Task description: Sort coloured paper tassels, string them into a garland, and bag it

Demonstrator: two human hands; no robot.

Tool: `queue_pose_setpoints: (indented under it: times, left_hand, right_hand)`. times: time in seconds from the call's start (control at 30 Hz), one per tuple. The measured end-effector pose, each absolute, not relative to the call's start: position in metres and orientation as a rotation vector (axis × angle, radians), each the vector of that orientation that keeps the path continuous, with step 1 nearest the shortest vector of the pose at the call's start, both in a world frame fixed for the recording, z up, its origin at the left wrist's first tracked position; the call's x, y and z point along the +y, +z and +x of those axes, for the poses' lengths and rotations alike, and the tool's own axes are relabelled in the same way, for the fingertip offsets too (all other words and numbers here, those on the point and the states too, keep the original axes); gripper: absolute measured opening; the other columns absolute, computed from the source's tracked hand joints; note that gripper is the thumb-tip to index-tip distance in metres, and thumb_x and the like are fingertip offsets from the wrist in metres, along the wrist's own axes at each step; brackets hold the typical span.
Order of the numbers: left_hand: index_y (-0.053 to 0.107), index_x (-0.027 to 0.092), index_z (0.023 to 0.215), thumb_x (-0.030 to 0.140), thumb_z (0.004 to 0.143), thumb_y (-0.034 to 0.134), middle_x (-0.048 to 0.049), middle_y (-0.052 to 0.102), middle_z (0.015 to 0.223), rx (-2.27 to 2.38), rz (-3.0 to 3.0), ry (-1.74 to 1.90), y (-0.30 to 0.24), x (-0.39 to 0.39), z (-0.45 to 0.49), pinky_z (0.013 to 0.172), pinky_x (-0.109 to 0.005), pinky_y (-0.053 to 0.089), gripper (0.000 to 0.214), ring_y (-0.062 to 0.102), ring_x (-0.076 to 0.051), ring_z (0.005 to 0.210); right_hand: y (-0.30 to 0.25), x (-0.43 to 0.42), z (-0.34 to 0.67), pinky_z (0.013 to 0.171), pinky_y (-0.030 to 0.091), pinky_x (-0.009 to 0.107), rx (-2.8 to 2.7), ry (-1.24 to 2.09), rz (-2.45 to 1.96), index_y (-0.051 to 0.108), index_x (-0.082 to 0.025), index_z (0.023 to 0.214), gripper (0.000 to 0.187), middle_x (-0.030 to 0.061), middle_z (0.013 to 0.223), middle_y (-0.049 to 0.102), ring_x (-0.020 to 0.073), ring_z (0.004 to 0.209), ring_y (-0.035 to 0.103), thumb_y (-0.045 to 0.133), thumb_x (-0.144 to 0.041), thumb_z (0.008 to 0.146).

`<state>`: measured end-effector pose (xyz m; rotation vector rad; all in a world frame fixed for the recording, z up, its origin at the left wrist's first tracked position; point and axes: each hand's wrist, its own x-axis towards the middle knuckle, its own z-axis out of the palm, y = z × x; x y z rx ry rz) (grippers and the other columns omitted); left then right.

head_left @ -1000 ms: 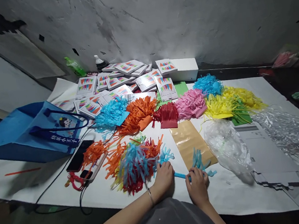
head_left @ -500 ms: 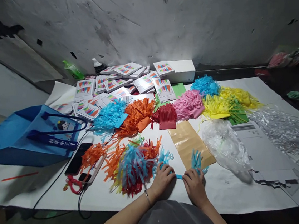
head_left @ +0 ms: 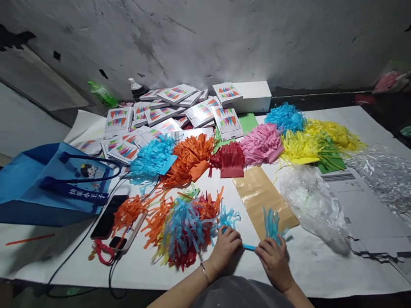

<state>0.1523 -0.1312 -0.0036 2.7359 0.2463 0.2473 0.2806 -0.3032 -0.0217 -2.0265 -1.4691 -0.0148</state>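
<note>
A light blue fringed paper strip [head_left: 271, 225] lies at the near edge of the white sheet [head_left: 147, 264]. My left hand [head_left: 226, 246] and my right hand [head_left: 274, 260] both pinch its rolled middle part [head_left: 249, 247]. One fringe end fans up above my right hand; the other end [head_left: 227, 217] spreads above my left hand. A mixed heap of finished tassels [head_left: 184, 228] in blue, orange, red and yellow lies just left of my left hand.
Rows of fringed paper stacks stand behind: blue [head_left: 152, 157], orange [head_left: 191, 158], red [head_left: 230, 160], pink [head_left: 261, 142], yellow [head_left: 313, 141]. Also a tan bag [head_left: 258, 195], clear plastic wrap [head_left: 311, 201], a blue tote bag [head_left: 42, 185], phones [head_left: 109, 217] and printed packets [head_left: 171, 111].
My hands have stayed pinched on the blue strip and shifted only slightly. The fringe by my right hand stands a little more upright now.
</note>
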Motion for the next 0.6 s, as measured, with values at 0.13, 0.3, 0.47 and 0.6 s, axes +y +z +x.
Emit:
queue_pose_setpoints:
  times: [0.13, 0.3, 0.47, 0.6]
  left_hand:
    - [0.066, 0.025, 0.094, 0.025, 0.091, 0.057, -0.0019, 0.067, 0.093, 0.199, 2.755, 0.204, -0.002, -0.13, 0.148, 0.095, -0.043, 0.027, 0.009, 0.052, -0.018, 0.093]
    - [0.064, 0.02, 0.087, 0.022, 0.091, 0.054, -0.0037, 0.065, 0.092, 0.365, 2.744, 0.156, 0.004, -0.138, 0.154, 0.091, -0.043, 0.03, 0.011, 0.052, -0.02, 0.093]
    - [0.063, 0.018, 0.082, 0.021, 0.087, 0.059, -0.0041, 0.062, 0.09, 0.545, 2.765, 0.088, 0.009, -0.142, 0.166, 0.087, -0.042, 0.031, 0.007, 0.052, -0.021, 0.09]
    - [0.064, 0.022, 0.09, 0.022, 0.089, 0.06, -0.0015, 0.063, 0.091, 0.198, 2.853, 0.104, 0.006, -0.136, 0.162, 0.096, -0.044, 0.026, 0.004, 0.052, -0.02, 0.093]
  right_hand:
    - [-0.02, -0.31, 0.278, 0.11, 0.015, 0.054, -1.419, 0.009, -1.979, 0.066, -0.027, 0.091, 0.019, -0.0005, 0.095, 0.069, 0.0198, 0.1, 0.057, 0.048, -0.023, 0.095]
    - [-0.007, -0.301, 0.272, 0.105, 0.02, 0.052, -1.241, 0.054, -2.11, 0.064, -0.023, 0.079, 0.023, 0.0032, 0.095, 0.067, 0.0219, 0.1, 0.057, 0.046, -0.023, 0.094]
    - [-0.001, -0.295, 0.272, 0.099, 0.025, 0.05, -1.129, 0.064, -2.201, 0.062, -0.022, 0.077, 0.018, 0.0052, 0.095, 0.064, 0.0237, 0.097, 0.056, 0.051, -0.023, 0.09]
    - [-0.008, -0.297, 0.269, 0.102, 0.023, 0.052, -1.209, 0.06, -2.18, 0.064, -0.025, 0.085, 0.017, 0.004, 0.096, 0.064, 0.0231, 0.097, 0.055, 0.051, -0.015, 0.088]
